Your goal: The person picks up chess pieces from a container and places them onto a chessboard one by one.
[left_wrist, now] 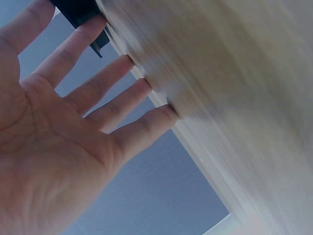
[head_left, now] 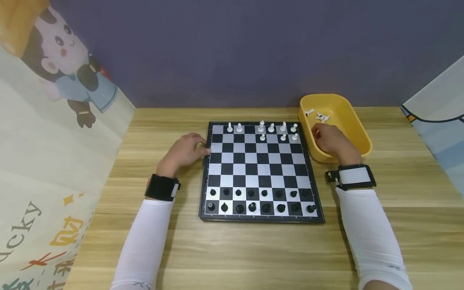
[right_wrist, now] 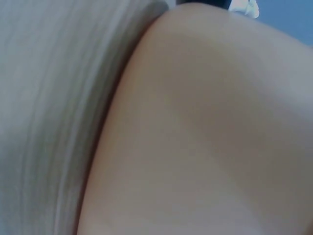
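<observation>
A black-framed chessboard [head_left: 232,164] lies on the table. Black chess pieces [head_left: 252,206] fill the two rows nearest me, and several white chess pieces [head_left: 261,128] stand along the far rows. My left hand [head_left: 185,151] rests by the board's left edge, thumb and fingertips at the frame; the left wrist view shows its fingers [left_wrist: 98,85] spread, with an uncovered palm. Inside the near left part of a yellow bin [head_left: 359,131] is my right hand [head_left: 332,141], fingers bent downward. I cannot tell whether it holds a piece. The bin's wall [right_wrist: 186,127] hides that hand in the right wrist view.
A few loose white pieces [head_left: 322,117] lie in the far end of the bin, which stands against the board's right side. Behind the wooden table [head_left: 253,253] rises a dark blue-grey panel [head_left: 217,56]. A printed cloth [head_left: 54,133] hangs at the left.
</observation>
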Tool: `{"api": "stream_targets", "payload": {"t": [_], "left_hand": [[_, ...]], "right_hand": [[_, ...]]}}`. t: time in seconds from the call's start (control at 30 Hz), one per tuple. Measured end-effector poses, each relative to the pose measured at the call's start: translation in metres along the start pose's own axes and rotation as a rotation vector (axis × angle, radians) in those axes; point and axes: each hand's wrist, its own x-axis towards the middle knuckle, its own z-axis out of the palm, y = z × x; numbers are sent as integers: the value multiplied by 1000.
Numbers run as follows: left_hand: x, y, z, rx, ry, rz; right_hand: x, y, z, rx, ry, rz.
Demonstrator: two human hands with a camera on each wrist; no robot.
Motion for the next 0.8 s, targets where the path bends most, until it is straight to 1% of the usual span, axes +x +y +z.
{"api": "stream_targets", "payload": {"t": [0.17, 0.3, 0.6, 0.8], "left_hand": [[-1, -1, 1, 0, 1, -4], [-1, -2, 2, 2, 1, -3], [0, -1, 1, 12, 7, -2], [0, -1, 0, 11, 4, 1]], "right_hand": [[0, 0, 2, -14, 28, -14], [0, -1, 0, -28, 70, -37], [-3, -5, -6, -2, 146, -40], [-7, -8, -8, 0, 216, -57]]}}
